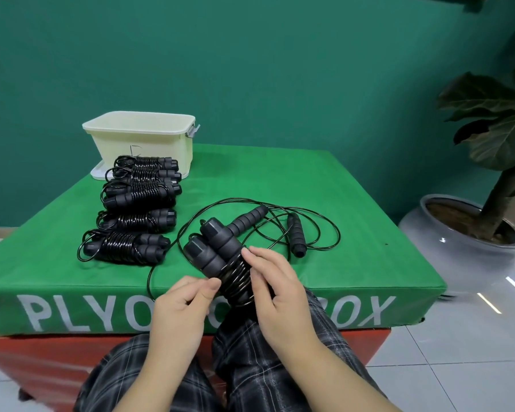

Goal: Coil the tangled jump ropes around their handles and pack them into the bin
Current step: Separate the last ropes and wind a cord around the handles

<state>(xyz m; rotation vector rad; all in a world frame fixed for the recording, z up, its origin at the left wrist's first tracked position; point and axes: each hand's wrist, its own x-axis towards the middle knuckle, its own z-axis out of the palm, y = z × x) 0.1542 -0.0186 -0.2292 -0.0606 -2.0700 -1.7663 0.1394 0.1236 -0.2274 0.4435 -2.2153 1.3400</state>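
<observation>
My right hand [275,281] grips a pair of black foam handles [213,251] held side by side, with black rope coiled around their lower half. My left hand [185,301] pinches the rope next to the coil with thumb and forefinger. A slack loop of that rope runs over the green box top. Another loose jump rope [295,233] lies uncoiled behind my hands, its two handles apart. Several coiled ropes [134,203] lie in a row at the left. The cream plastic bin [140,135] stands open at the back left.
Everything rests on a green-topped plyo box [354,263] with a red base. Under the bin lies its white lid. A potted plant in a grey pot [461,233] stands on the tiled floor at the right. My plaid-trousered knees are below the box edge.
</observation>
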